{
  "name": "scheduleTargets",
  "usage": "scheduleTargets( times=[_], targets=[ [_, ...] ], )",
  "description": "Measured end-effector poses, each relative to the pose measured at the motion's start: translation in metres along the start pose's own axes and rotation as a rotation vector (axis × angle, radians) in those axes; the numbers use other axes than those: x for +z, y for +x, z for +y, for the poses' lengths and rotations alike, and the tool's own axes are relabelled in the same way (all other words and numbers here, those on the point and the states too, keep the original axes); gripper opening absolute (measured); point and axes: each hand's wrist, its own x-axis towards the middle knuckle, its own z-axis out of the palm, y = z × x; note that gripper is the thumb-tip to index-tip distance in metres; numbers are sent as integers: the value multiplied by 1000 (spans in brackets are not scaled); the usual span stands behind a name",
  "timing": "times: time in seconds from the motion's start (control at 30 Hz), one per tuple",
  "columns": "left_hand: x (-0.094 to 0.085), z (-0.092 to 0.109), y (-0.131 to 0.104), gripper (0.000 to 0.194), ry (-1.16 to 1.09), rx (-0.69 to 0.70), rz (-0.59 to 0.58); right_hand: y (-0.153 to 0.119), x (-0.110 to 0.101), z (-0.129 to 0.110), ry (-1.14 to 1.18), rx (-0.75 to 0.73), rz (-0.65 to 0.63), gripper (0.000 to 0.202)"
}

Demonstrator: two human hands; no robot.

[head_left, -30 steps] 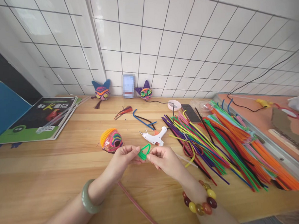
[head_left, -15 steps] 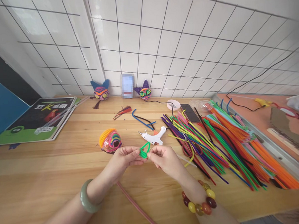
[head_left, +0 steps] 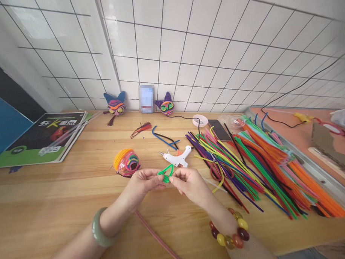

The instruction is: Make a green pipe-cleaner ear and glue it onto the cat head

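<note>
A green pipe cleaner point(head_left: 166, 173), bent into a small loop with a pointed top, is pinched between both hands. My left hand point(head_left: 146, 182) grips its left side with thumb and fingers. At its lower right, my right hand point(head_left: 188, 182) holds it between thumb and forefinger. Just beyond the hands lies a white glue gun point(head_left: 177, 158), its nozzle pointing left. To the left of it sits a clear ball point(head_left: 127, 162) with orange strands on one side and a multicoloured coil on the other.
Many loose pipe cleaners point(head_left: 230, 161) spread over the right side of the wooden table point(head_left: 64, 209). Two decorated heads point(head_left: 116, 105) and a blurred screen point(head_left: 147, 99) stand by the tiled wall. Magazines point(head_left: 45, 136) lie at the left, a phone point(head_left: 219, 130) behind the pipe cleaners.
Part of the green pipe cleaner now shows farther left, above my left fingertips, and the loop's shape has changed slightly. Both hands have barely moved.
</note>
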Motion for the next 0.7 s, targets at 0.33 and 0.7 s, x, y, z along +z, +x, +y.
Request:
scheduleTargets(
  times=[0.33, 0.7],
  targets=[
    [2, 2, -1, 14, -25, -9, 69, 0, 3, 3, -4, -3, -16, 19],
    [-2, 3, 0, 10, -165, -56, 57, 0, 0, 3, 10, -79, -159, 13]
  ],
)
